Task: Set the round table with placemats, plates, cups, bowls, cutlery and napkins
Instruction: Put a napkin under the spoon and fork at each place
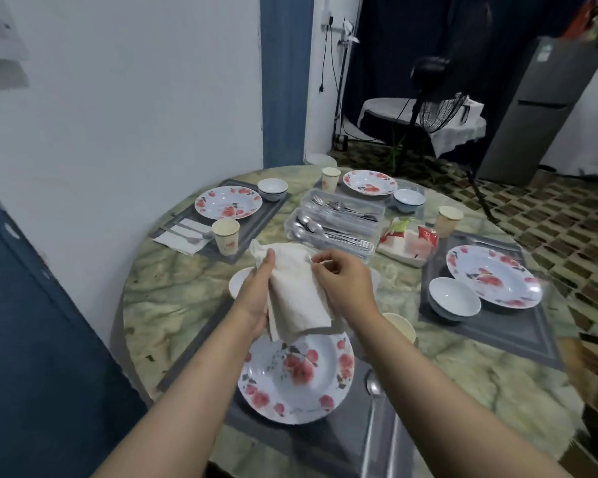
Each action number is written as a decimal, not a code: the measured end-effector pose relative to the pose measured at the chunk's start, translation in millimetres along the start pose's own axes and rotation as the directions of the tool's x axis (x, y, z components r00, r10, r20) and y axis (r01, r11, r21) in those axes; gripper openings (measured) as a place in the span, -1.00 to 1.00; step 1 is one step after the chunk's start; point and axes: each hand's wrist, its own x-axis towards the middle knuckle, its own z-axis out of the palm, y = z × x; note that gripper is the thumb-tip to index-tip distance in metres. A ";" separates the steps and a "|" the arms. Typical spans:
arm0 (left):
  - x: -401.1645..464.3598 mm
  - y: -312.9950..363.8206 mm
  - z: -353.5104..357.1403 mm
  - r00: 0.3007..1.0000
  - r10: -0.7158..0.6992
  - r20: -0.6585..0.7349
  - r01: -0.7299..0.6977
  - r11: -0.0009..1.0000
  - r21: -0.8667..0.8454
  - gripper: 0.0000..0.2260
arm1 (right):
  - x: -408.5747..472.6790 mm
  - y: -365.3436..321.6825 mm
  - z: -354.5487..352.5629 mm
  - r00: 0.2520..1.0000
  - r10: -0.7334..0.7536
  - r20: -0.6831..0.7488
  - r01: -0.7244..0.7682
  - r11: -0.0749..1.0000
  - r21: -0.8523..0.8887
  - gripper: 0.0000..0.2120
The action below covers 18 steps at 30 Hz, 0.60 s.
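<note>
Both hands are gripping a white paper napkin (296, 291) above the near floral plate (296, 377). The left hand (256, 298) is clasping its edge; the right hand (342, 281) is pinching its top.

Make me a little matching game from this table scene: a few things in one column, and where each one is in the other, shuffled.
Things:
1. napkin
2. cutlery tray
3. spoon
4. napkin packet

Places:
A. middle of the table
B. on the near placemat, right of the near plate
C. held by the left hand and right hand, above the near plate
D. just right of the cutlery tray

Pairs: 1-C, 2-A, 3-B, 4-D
</note>
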 end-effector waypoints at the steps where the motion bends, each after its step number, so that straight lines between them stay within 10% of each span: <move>1: -6.6 -4.4 9.8 0.999 -0.032 0.005 0.032 0.999 -0.036 -0.57 | -1.1 4.9 -8.0 1.000 -0.003 -0.012 0.003 1.000 0.001 -0.90; 11: -35.5 -47.5 42.4 0.992 -0.119 -0.035 0.110 0.974 -0.198 -0.58 | -16.3 51.3 -49.3 0.999 0.033 -0.033 -0.026 0.982 0.189 -0.91; 18: -40.8 -61.3 42.2 0.982 -0.169 -0.088 0.159 0.980 -0.117 -0.53 | -26.8 62.1 -70.5 0.958 0.203 0.202 -0.277 0.841 0.465 -0.83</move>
